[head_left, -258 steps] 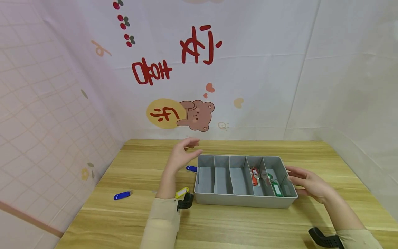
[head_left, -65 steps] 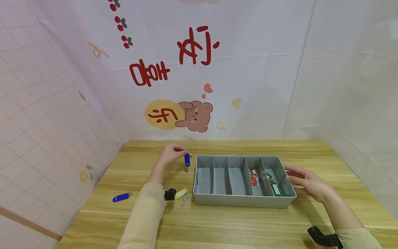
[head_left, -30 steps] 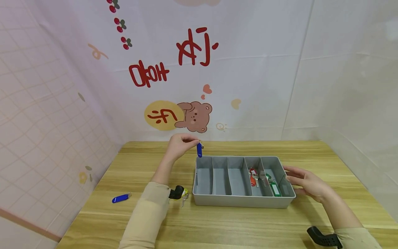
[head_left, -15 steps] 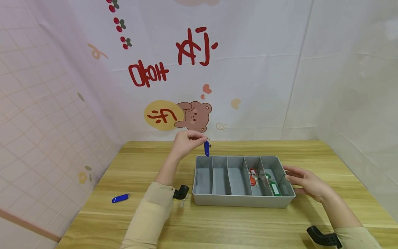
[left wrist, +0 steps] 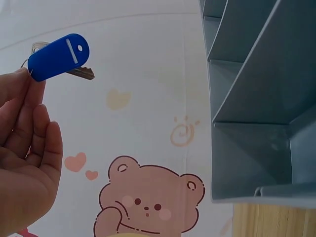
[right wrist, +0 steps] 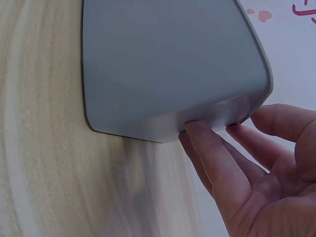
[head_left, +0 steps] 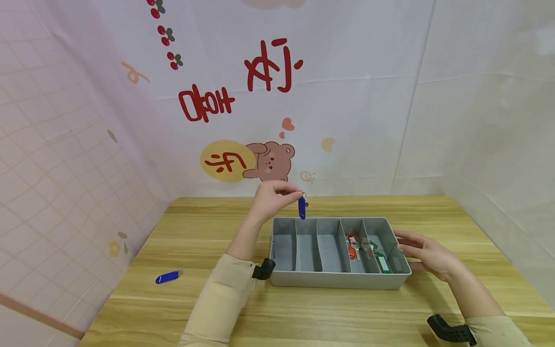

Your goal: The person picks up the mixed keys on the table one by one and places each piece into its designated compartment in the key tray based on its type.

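My left hand (head_left: 273, 201) pinches a blue key tag (head_left: 301, 208) by its ring end, above the back rim of the grey divided tray (head_left: 340, 280). A metal key (left wrist: 83, 73) hangs from the tag's ring in the left wrist view. My right hand (head_left: 431, 254) touches the tray's right end wall; in the right wrist view its fingertips (right wrist: 197, 129) rest against the outside, with the thumb side by the rim. A red key tag (head_left: 352, 251) with keys lies in the compartment second from right. The rightmost compartment holds a green key tag (head_left: 383, 263).
Another blue key tag (head_left: 168, 276) lies on the wooden table (head_left: 329, 318) at the left. A yellow key tag (head_left: 258, 264) with a key is mostly hidden behind the left wrist's black strap mount (head_left: 264, 269). A printed cloth wall (head_left: 355, 120) stands behind the table.
My left hand has picked the blue key tag up from beside the tray's left end, raised it and carried it right, above the back rim. My right hand has stayed at the tray.
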The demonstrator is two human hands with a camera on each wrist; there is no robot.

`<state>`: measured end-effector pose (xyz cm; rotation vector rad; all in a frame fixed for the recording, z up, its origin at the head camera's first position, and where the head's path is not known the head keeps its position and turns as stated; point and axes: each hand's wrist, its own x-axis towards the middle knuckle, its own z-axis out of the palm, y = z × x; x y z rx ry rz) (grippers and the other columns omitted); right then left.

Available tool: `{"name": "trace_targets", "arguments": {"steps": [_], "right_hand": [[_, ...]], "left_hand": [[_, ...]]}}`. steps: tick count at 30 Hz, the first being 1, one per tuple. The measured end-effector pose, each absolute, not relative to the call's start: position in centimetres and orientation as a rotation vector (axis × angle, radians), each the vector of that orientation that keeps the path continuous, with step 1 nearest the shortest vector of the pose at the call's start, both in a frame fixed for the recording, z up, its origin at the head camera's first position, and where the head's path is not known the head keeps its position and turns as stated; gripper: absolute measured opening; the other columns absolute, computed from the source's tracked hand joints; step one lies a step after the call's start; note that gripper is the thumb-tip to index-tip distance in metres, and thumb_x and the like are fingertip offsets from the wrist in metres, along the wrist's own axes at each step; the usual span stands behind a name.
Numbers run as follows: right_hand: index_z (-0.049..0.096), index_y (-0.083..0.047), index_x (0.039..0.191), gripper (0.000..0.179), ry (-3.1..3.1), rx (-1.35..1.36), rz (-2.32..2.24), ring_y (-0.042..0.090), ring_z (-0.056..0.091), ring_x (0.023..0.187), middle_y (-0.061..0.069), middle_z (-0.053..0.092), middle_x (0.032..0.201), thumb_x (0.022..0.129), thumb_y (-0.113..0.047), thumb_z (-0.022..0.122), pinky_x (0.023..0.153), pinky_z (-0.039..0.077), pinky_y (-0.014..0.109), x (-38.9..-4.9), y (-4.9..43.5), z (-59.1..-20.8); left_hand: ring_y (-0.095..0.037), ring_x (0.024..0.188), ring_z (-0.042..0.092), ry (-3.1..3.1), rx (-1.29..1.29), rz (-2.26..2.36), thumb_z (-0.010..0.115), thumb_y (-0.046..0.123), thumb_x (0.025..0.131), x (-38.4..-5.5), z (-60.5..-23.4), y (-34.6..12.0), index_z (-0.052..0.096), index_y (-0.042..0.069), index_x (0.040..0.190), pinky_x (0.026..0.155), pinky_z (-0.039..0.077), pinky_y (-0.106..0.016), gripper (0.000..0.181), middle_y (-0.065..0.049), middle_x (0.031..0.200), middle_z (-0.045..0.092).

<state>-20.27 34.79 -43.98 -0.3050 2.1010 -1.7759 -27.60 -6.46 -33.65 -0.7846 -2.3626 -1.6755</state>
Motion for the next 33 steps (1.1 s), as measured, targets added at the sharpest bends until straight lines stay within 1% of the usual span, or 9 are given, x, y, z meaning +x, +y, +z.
{"name": "trace_targets", "arguments": {"steps": [5, 12, 16, 19, 23, 27, 33], "right_hand": [[0.012, 0.017, 0.149, 0.064, 2.091, -0.303, -1.778, 0.010, 0.063, 0.108, 0.009, 0.053, 0.134, 0.104, -0.009, 0.050, 0.084, 0.056, 0.041, -20.3, 34.8, -43.9], [0.011, 0.017, 0.149, 0.065, 2.096, -0.299, -1.768, 0.009, 0.063, 0.108, 0.013, 0.051, 0.137, 0.104, -0.009, 0.050, 0.084, 0.056, 0.041, -20.3, 34.7, -43.9], [0.011, 0.017, 0.149, 0.064, 2.087, -0.310, -1.774, 0.010, 0.063, 0.108, 0.010, 0.052, 0.135, 0.104, -0.009, 0.050, 0.084, 0.056, 0.041, -20.3, 34.8, -43.8], [0.012, 0.017, 0.149, 0.064, 2.104, -0.311, -1.769, 0.009, 0.063, 0.108, 0.010, 0.050, 0.138, 0.104, -0.010, 0.050, 0.084, 0.056, 0.041, -20.3, 34.8, -43.9], [0.012, 0.017, 0.149, 0.065, 2.142, -0.298, -1.752, 0.006, 0.062, 0.108, 0.020, 0.041, 0.145, 0.104, -0.010, 0.051, 0.084, 0.056, 0.040, -20.4, 34.8, -44.1], [0.013, 0.017, 0.149, 0.065, 2.149, -0.301, -1.745, 0.006, 0.062, 0.108, 0.030, 0.035, 0.148, 0.104, -0.010, 0.050, 0.084, 0.056, 0.040, -20.4, 34.8, -44.2], [0.012, 0.017, 0.149, 0.064, 2.142, -0.305, -1.746, 0.006, 0.062, 0.108, 0.026, 0.037, 0.147, 0.105, -0.010, 0.050, 0.084, 0.056, 0.041, -20.5, 34.8, -44.2]], "left_hand": [[-0.017, 0.078, 0.062, -2.370, -0.798, -1.687, 0.077, 0.015, 0.088, -27.4, -33.7, -5.6, 0.079, 0.005, 0.095, 0.066, 0.052, -0.029, 0.012, -0.001, 0.087, 0.071], [-0.016, 0.078, 0.063, -2.401, -0.816, -1.691, 0.077, 0.014, 0.088, -27.2, -34.2, -4.4, 0.080, 0.006, 0.095, 0.067, 0.051, -0.027, 0.011, -0.001, 0.089, 0.072], [-0.014, 0.077, 0.063, -2.403, -0.822, -1.717, 0.077, 0.013, 0.087, -27.1, -34.4, -3.7, 0.079, 0.005, 0.094, 0.067, 0.052, -0.026, 0.011, -0.002, 0.089, 0.072], [-0.012, 0.078, 0.064, -2.397, -0.839, -1.730, 0.078, 0.012, 0.086, -27.0, -34.5, -3.2, 0.079, 0.004, 0.094, 0.069, 0.053, -0.027, 0.011, -0.004, 0.089, 0.073], [-0.011, 0.079, 0.065, -2.392, -0.872, -1.736, 0.078, 0.013, 0.087, -26.8, -34.6, -2.6, 0.080, 0.005, 0.094, 0.069, 0.053, -0.026, 0.011, -0.002, 0.089, 0.073], [-0.010, 0.078, 0.064, -2.393, -0.901, -1.750, 0.077, 0.013, 0.087, -26.7, -34.6, -2.0, 0.080, 0.005, 0.094, 0.069, 0.053, -0.026, 0.010, -0.001, 0.089, 0.073], [-0.009, 0.078, 0.064, -2.390, -0.939, -1.787, 0.076, 0.010, 0.087, -26.6, -34.8, -1.0, 0.079, 0.003, 0.095, 0.070, 0.054, -0.026, 0.011, -0.003, 0.090, 0.073]]}}
